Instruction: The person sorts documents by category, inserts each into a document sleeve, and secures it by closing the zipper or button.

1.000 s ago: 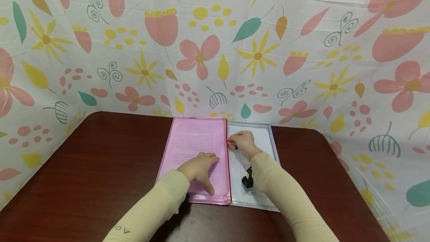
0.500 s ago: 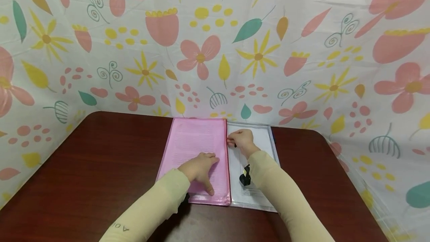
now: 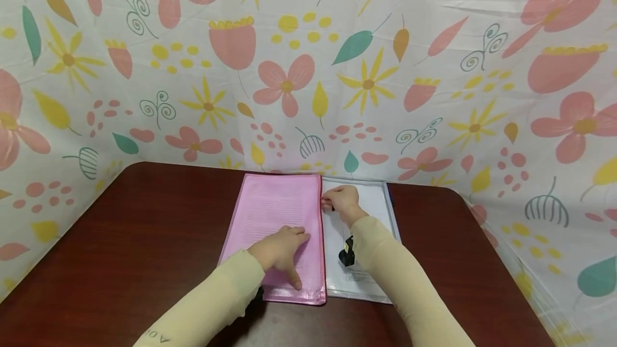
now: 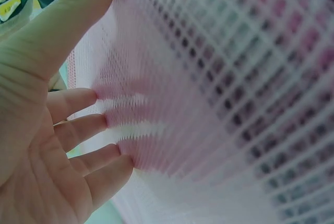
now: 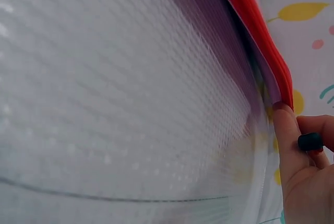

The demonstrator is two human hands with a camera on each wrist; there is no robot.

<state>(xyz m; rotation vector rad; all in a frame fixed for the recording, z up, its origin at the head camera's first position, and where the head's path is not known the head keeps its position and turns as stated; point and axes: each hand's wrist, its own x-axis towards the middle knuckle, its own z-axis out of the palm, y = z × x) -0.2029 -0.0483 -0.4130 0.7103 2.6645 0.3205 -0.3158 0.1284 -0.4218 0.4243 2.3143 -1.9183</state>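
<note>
A pink translucent zip pouch point(image 3: 275, 208) with a red zipper point(image 3: 321, 240) along its right side lies over printed pages. My left hand point(image 3: 281, 256) rests on its lower part, fingers spread; the left wrist view shows the fingertips against the pink mesh point(image 4: 172, 104). My right hand point(image 3: 341, 201) pinches the red zipper edge point(image 5: 261, 36) between thumb and fingers near its upper end. A small dark cylinder point(image 5: 310, 141) shows among the right fingers. Under that hand lies a white mesh zip pouch point(image 3: 381, 202), also with printed paper inside.
Both pouches lie side by side on a dark reddish-brown table point(image 3: 159, 218). A flower-patterned cloth point(image 3: 308, 58) hangs behind and along the sides. A black wrist mount point(image 3: 347, 253) sits below the right sleeve.
The pink pouch has shifted slightly left and nearer, with both hands moving along with it. My right hand keeps its pinch on the red zipper edge. The head view has also moved slightly.
</note>
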